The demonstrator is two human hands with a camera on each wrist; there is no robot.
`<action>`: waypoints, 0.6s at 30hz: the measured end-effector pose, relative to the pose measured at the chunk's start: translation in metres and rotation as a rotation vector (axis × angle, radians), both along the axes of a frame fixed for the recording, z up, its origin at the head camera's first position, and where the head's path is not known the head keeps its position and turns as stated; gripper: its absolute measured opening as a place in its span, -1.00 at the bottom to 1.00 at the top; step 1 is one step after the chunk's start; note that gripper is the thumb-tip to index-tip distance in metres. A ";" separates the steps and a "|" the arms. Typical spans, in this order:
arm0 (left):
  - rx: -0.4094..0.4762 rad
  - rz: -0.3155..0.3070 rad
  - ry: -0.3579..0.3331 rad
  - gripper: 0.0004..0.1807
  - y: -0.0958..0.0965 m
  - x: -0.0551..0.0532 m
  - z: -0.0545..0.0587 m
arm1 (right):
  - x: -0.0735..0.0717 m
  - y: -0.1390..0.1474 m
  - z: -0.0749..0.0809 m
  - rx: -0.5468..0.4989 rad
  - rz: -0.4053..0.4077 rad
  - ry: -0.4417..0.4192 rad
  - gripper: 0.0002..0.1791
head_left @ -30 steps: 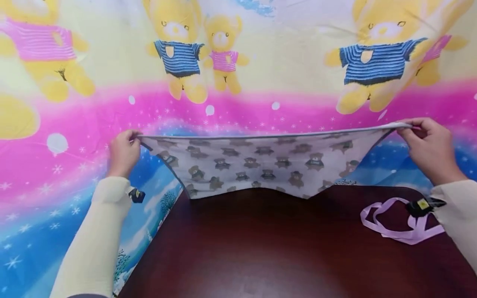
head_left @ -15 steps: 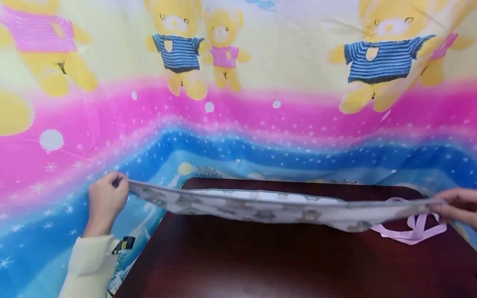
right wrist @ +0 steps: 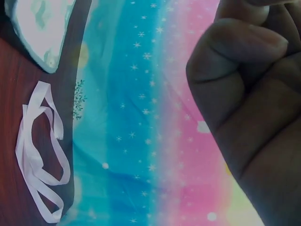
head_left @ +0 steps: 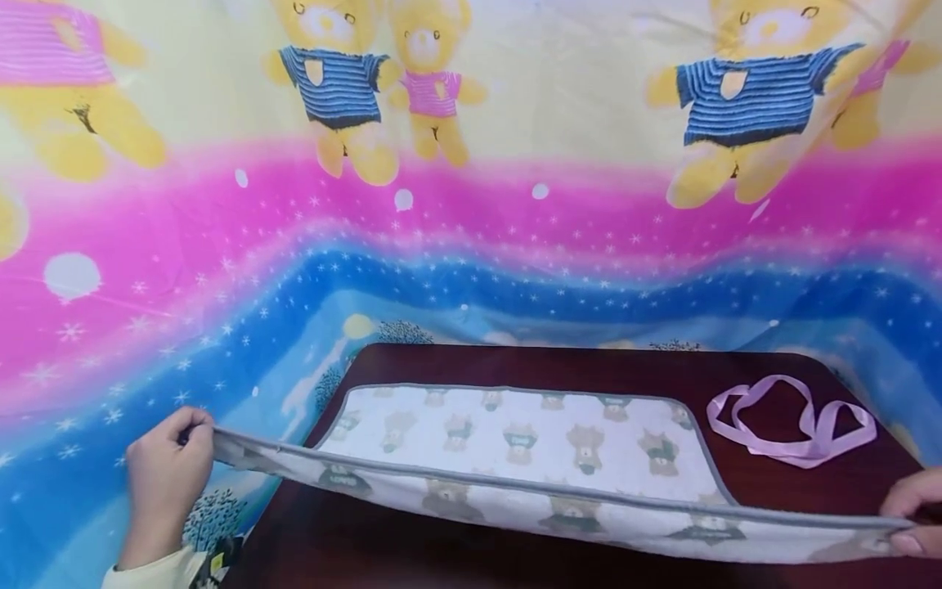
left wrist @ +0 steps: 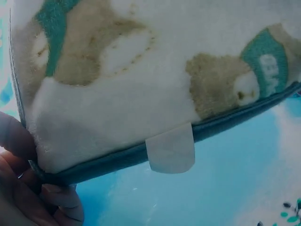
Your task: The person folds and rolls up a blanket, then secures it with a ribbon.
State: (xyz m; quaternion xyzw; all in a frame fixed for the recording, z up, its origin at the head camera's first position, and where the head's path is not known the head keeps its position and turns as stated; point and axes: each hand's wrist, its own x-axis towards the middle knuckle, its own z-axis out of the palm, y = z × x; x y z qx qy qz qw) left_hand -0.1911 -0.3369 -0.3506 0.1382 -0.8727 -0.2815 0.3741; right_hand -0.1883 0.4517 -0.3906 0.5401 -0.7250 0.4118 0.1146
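Note:
A white cloth (head_left: 515,433) printed with brown bears and bound in a grey edge stretches between my two hands. Its far part lies flat on the dark table, and its near edge is lifted toward me. In the head view my left hand (head_left: 169,478) pinches the near left corner. The left wrist view shows that corner between thumb and fingers, with a small white tag (left wrist: 171,148) on the edging. My right hand (head_left: 916,511), partly cut off by the frame, pinches the near right corner. In the right wrist view its fingers (right wrist: 216,61) are curled, with the pinched corner out of sight.
A loop of pale pink ribbon (head_left: 802,442) lies on the dark red-brown table (head_left: 331,532), right of the cloth. Behind and beside the table hangs a curtain (head_left: 515,270) with bears, snowflakes and pink and blue bands.
Both hands have come down and toward me, drawing the cloth's near edge lower. The cloth hung upright before; now its far part is spread on the table. The ribbon stays put.

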 end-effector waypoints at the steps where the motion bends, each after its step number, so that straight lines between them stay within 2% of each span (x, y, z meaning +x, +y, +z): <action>1: -0.004 -0.012 -0.007 -0.73 -0.001 -0.002 -0.002 | -0.004 0.000 0.001 0.007 0.022 -0.021 -0.31; 4: -0.023 -0.057 -0.033 -0.75 -0.003 -0.012 -0.009 | -0.015 0.000 0.004 0.054 0.006 -0.083 -0.32; 5: -0.029 -0.072 -0.038 -0.75 -0.004 -0.016 -0.013 | -0.018 -0.002 0.005 0.073 -0.038 -0.097 -0.34; 7: -0.036 -0.110 -0.058 -0.76 -0.006 -0.026 -0.019 | -0.020 -0.007 0.008 0.124 -0.175 -0.136 -0.39; 9: -0.043 -0.137 -0.089 -0.75 -0.009 -0.036 -0.025 | -0.024 -0.014 0.010 0.188 -0.346 -0.178 -0.50; 10: -0.049 -0.153 -0.106 -0.75 -0.010 -0.041 -0.028 | -0.025 -0.018 0.012 0.232 -0.457 -0.203 -0.57; 13: -0.055 -0.196 -0.160 -0.74 -0.013 -0.059 -0.034 | -0.036 -0.030 0.014 0.338 -0.628 -0.304 -0.78; 14: -0.054 -0.215 -0.182 -0.73 -0.014 -0.065 -0.035 | -0.040 -0.033 0.014 0.365 -0.676 -0.347 -0.85; 16: -0.042 -0.248 -0.224 -0.71 -0.016 -0.078 -0.040 | -0.050 -0.039 0.011 0.378 -0.722 -0.397 -0.94; 18: -0.012 -0.276 -0.258 -0.71 -0.019 -0.091 -0.046 | -0.062 -0.042 0.006 0.372 -0.756 -0.444 -0.93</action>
